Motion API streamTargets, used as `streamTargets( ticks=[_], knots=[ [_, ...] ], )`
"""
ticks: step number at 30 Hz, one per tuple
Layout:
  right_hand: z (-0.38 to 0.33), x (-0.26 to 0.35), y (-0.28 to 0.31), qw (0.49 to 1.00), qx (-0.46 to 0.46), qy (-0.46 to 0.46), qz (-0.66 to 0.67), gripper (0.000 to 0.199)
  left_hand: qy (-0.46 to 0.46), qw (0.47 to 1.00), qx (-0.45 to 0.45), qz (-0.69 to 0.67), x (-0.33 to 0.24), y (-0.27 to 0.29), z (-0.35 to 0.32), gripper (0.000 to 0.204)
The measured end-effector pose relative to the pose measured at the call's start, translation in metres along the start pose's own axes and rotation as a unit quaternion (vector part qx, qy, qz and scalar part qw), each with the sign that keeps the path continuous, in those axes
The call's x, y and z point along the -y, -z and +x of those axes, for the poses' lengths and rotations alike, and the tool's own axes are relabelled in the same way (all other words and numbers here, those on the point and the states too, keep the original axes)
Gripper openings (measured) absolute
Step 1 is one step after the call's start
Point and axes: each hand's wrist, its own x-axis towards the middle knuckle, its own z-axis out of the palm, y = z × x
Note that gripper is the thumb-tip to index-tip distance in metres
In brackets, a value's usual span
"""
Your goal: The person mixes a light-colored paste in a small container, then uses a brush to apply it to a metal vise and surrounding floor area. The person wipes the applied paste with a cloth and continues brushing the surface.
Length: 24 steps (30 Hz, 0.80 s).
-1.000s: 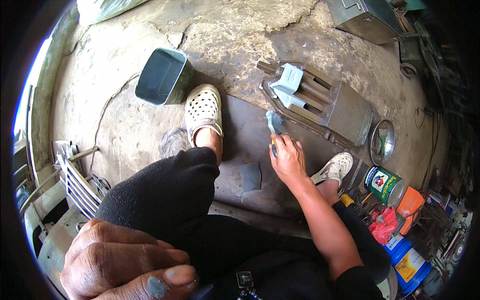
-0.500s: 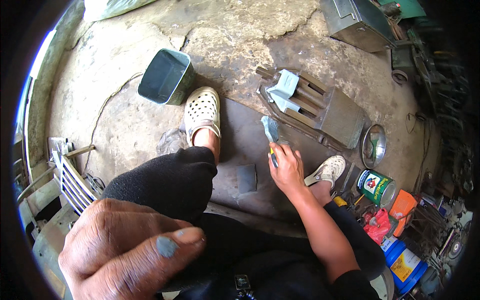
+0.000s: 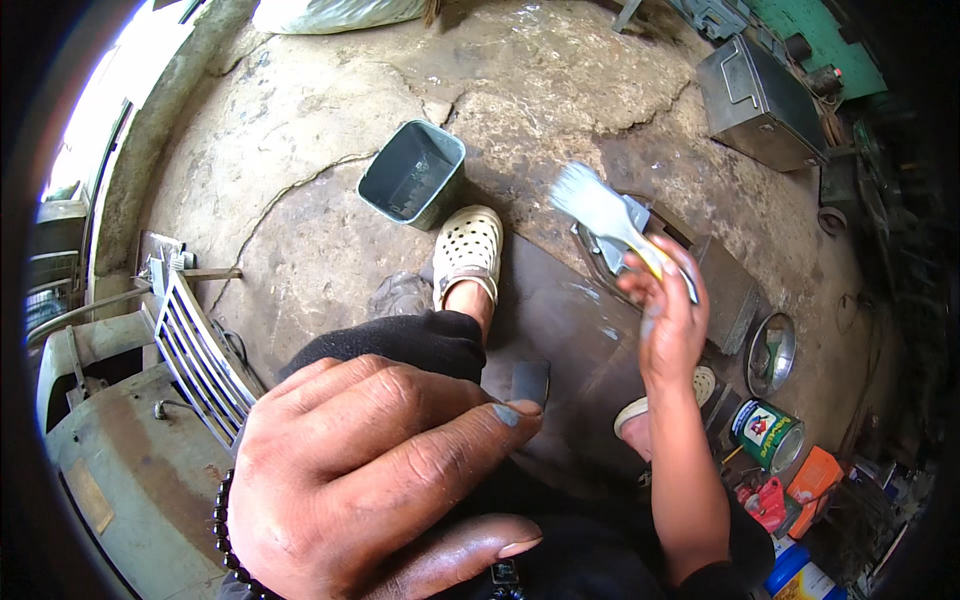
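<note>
My right hand (image 3: 670,325) is closed around the yellow-and-dark handle of a paintbrush (image 3: 600,205), lifted with its light-blue, paint-coated bristles up and to the left. Behind the brush and hand, a brown metal machine vise (image 3: 735,285) lies on the floor, partly hidden, with light-blue paint on part of it. Close to the camera, my left hand (image 3: 370,460) has its fingers curled inward and the thumb apart below them. A blue paint spot marks one finger; nothing shows in that hand, though its palm is hidden.
A square plastic bin (image 3: 448,195) stands beyond my clog (image 3: 468,245). At right are a round metal dish (image 3: 785,352), a green can (image 3: 785,448) and an orange box (image 3: 815,475). A grey metal toolbox (image 3: 745,100) sits far right, a slatted white metal frame (image 3: 205,345) at left.
My right hand has raised the brush from near the floor towards the camera, now in front of the vise. My left hand has come further into the middle. The view has shifted left.
</note>
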Motion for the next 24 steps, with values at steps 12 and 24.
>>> streamTargets(
  ticks=[12, 24],
  knots=[
    [0.054, -0.08, -0.171, 0.985, 0.108, -0.101, 0.094, 0.022, 0.023, 0.999, -0.015, -0.04, 0.012, 0.007, -0.002, 0.061],
    [0.09, -0.13, -0.167, 0.917, 0.178, -0.275, 0.227, 0.034, 0.014, 0.998, 0.004, -0.057, 0.013, 0.012, -0.002, 0.061]
  ],
)
